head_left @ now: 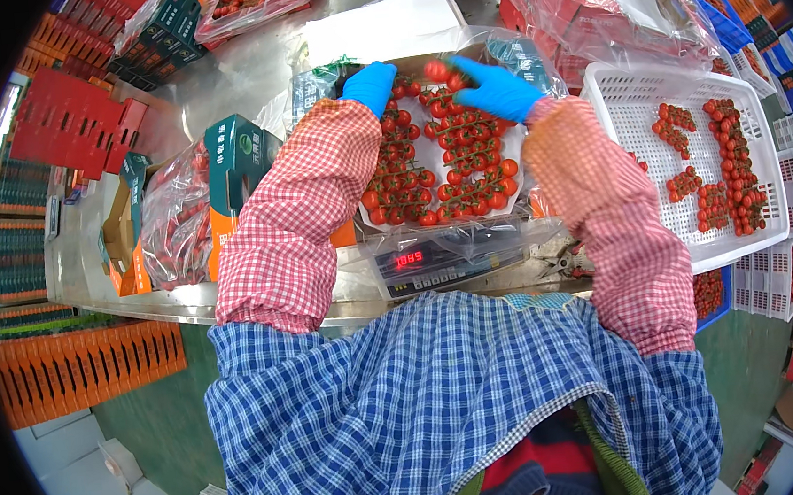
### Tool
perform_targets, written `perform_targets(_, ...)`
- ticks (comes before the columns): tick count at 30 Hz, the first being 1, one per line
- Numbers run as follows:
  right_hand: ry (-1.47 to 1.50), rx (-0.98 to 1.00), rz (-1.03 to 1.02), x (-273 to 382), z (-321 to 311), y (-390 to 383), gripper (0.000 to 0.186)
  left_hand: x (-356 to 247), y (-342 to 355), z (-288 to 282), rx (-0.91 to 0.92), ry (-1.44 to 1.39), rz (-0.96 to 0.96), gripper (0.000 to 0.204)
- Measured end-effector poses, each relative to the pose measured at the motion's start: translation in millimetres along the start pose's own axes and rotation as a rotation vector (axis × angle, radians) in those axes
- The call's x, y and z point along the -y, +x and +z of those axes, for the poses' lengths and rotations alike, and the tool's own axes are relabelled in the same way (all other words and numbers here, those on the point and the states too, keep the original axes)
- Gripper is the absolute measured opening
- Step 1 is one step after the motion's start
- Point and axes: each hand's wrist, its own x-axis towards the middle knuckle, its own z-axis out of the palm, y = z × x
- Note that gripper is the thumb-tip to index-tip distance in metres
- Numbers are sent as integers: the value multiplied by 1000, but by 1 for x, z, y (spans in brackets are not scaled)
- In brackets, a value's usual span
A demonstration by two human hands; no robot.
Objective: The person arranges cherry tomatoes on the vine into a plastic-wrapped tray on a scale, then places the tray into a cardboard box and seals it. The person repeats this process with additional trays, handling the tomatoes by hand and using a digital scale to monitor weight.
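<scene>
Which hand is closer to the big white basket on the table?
Right. The right hand is left of the white basket, near the far right of the boxed tomatoes; the left hand is farther left, near their far left.

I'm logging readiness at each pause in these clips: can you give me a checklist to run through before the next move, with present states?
1. Both hands gloved: ok; left hand and right hand wear blue.
2. Right hand's grip on the tomatoes at its fingertips: cannot tell; motion blur.
3. Left hand's hold: cannot tell; its fingertips are hidden.
4. Scale switched on: ok; red digits are lit.
5. Work surface cleared of tools: not ok; a small hand tool lies right of the scale.
6. More tomato bunches within view: ok; in the white basket.
</scene>
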Motion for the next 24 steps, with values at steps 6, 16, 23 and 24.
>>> perform_targets(6,-247,307,97,-10,10,-7,66,-35,-20,-22,192,371,158,36)
perform_targets(16,-70,-29,-461,-14,-14,47,64,-63,-49,29,295,498,621,60)
perform_targets(23,-869,-63,-156,-45,30,58,50,-55,-48,2,352,407,687,59)
perform_targets(24,-915,-128,-126,-49,34,55,52,-52,-49,-5,395,426,695,59)
